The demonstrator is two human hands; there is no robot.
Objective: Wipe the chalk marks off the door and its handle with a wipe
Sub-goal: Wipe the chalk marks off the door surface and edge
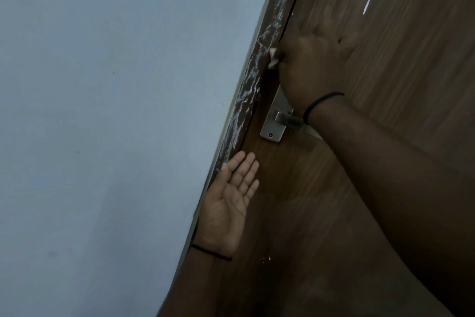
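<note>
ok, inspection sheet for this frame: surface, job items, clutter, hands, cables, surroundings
surface: brown wooden door, one white streak high up, small specks low.
job's things: white wipe pressed at the door edge; white smears along the frame; metal handle partly hidden behind the wrist.
clutter: nothing seen.
grippers: right hand closed on the wipe; left hand open, palm showing, empty.
cables: nothing seen.
surroundings: plain pale wall left of the frame.
</note>
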